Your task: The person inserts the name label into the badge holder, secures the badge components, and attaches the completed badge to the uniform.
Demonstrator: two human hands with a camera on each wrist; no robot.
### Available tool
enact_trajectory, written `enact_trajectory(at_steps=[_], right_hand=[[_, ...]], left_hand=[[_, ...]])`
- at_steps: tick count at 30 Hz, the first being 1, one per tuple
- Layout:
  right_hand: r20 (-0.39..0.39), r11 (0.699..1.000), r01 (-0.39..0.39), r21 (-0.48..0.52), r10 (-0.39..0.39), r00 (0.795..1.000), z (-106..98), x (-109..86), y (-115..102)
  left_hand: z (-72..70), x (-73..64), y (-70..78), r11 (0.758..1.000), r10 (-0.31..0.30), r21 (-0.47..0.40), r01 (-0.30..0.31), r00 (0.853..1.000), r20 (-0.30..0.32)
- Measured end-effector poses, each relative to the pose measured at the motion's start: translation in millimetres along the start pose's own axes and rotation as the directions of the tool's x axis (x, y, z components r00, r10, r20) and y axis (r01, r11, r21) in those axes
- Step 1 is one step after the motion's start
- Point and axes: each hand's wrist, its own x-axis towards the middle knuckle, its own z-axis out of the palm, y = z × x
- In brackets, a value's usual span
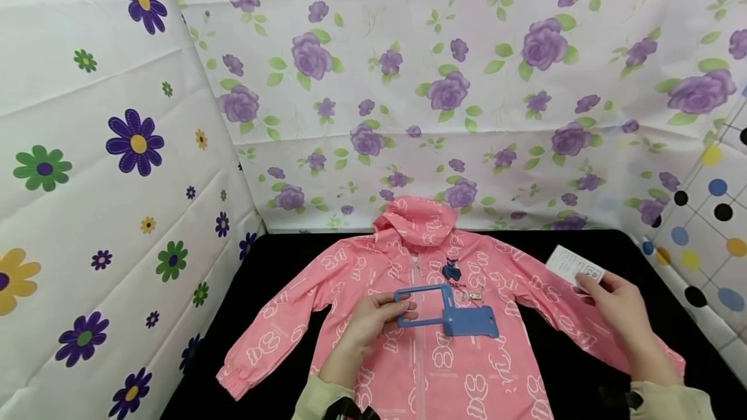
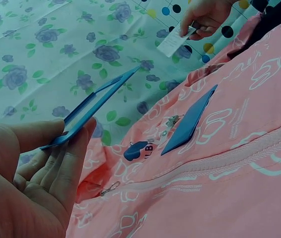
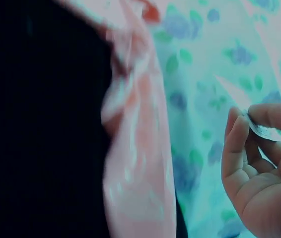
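Note:
A blue rectangular card holder frame (image 1: pixel 420 289), with a slotted end bar, is pinched by my left hand (image 1: pixel 376 316) between thumb and fingers. The frame is held over the chest of a pink hooded jacket (image 1: pixel 353 268). Just right of it, a flat blue card holder backplate (image 1: pixel 471 323) lies on the jacket front, beside a small metal clip (image 1: pixel 473 295). At the right, over the jacket's sleeve, my right hand (image 1: pixel 624 310) pinches a white printed card (image 1: pixel 569 264) by one end. The right wrist view shows this card nearly edge-on between thumb and fingers.
Spread face up, the jacket covers much of a black table (image 1: pixel 292 280), sleeves out to both sides. Behind stands a wall sheet with purple flowers (image 1: pixel 408 167). Patterned sheets also hang at the left (image 1: pixel 117 212) and right (image 1: pixel 709 225).

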Motion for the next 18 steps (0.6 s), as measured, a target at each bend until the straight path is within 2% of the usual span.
enact_trajectory(at_steps=[6,11,15,18], right_hand=[[0.049,0.999,0.044,0.023,-0.045,0.998,35.4,-13.6,-21.6],[0.133,0.993,0.012,0.115,-0.027,0.991,66.0,-25.1,-35.7],[0.203,0.99,-0.009,0.142,-0.021,0.979,87.7,-34.7,-45.7],[0.226,0.985,-0.021,0.169,-0.018,0.974,101.2,-40.6,-53.2]], left_hand=[[0.4,0.5,0.0,1.0,0.014,0.006,-0.014,1.0,-0.001],[1.0,-0.2,0.1,1.0,0.005,0.004,-0.005,1.0,-0.002],[1.5,-0.9,0.2,1.0,-0.003,-0.004,0.003,1.0,0.002],[1.5,-1.0,-0.2,1.0,-0.004,-0.005,0.004,1.0,0.006]])
